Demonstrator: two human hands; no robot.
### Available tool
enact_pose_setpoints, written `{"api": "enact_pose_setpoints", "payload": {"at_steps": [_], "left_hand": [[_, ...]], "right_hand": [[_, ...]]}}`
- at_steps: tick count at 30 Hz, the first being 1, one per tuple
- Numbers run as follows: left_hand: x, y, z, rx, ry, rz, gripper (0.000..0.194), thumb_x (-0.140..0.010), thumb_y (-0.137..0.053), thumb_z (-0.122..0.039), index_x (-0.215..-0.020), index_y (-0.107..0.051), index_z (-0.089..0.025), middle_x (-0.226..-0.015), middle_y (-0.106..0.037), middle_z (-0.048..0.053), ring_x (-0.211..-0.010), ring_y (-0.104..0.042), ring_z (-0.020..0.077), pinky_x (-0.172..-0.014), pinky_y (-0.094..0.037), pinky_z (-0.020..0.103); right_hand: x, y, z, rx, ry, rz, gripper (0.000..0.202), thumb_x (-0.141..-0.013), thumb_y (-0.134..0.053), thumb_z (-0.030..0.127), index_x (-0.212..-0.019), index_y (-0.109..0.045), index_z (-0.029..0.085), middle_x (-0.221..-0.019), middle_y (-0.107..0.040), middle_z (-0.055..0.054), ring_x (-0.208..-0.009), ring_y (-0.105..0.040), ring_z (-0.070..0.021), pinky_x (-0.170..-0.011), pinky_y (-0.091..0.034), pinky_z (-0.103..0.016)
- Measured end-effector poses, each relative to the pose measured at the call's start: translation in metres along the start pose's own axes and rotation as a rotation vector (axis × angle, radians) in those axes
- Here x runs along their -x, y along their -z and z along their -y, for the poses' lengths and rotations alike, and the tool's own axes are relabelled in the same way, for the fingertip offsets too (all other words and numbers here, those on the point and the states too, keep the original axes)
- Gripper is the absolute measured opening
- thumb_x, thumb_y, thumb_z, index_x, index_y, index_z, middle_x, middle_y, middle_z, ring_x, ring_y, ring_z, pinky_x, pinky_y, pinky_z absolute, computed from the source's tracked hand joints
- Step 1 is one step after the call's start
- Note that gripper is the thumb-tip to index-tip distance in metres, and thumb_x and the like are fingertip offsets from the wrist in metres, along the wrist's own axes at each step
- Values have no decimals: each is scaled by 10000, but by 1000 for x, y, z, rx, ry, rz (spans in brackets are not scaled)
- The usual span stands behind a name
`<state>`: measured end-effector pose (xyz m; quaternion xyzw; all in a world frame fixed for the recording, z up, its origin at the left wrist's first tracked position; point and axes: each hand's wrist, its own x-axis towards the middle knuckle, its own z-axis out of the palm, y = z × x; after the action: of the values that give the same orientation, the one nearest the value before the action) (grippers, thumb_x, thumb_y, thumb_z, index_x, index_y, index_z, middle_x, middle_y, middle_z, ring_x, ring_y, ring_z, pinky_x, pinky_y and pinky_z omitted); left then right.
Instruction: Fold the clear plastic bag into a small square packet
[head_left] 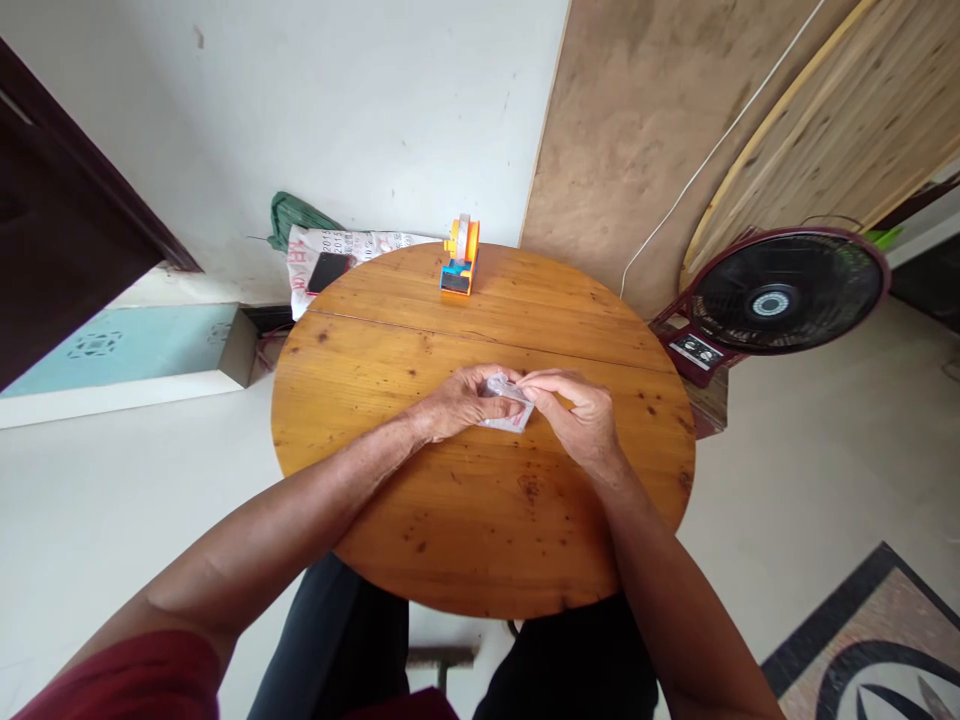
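Observation:
A small clear plastic packet [506, 421] with a little reddish print is between my two hands, over the middle of the round wooden table [465, 520]. My left hand [474, 400] is closed on the packet's left side, the thumb lying across its front. At the packet's upper right corner, the thumb and fingertips of my right hand [574, 405] are pinched together on the plastic. What the packet contains cannot be made out.
An orange and blue tape dispenser [460, 260] stands near the table's far edge. A dark phone [328, 270] lies at the far left on a printed white sack [300, 262]. A dark red fan [772, 295] is beyond the right edge; a white wall [360, 110] rises behind.

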<state>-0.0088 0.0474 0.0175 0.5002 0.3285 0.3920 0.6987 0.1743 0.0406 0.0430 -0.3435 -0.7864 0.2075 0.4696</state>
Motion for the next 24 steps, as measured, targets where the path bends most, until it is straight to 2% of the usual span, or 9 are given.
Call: {"api": "enact_pose_setpoints", "payload": {"at_steps": [8, 13, 24], "left_hand": [[0, 3, -1, 30, 28, -24, 452, -625, -851, -316, -990, -652, -138, -792, -667, 4, -706, -638, 129, -676, -506, 255], [1, 5, -2, 110, 48, 27, 471, -685, -808, -414, -1044, -633, -164, -861, -682, 37, -742, -671, 184, -652, -566, 333], [1, 5, -4, 131, 84, 3, 457, -733, -757, -486, -1029, -642, -157, -888, -688, 69, -786, -683, 202, -673, -593, 363]], "right_hand": [[-1, -3, -3, -50, -14, 54, 157, -856, -616, 152, -842, -749, 235, -897, -762, -20, -849, -708, -170, -818, -543, -302], [-1, -1, -4, -66, -43, 60, 152, -874, -603, 204, -852, -750, 239, -892, -758, -16, -836, -708, -170, -804, -550, -305], [3, -1, -10, 201, 111, 69, 174, -900, -578, 231, -929, -744, 276, -984, -756, -15, -911, -699, -186, -854, -495, -366]]}}
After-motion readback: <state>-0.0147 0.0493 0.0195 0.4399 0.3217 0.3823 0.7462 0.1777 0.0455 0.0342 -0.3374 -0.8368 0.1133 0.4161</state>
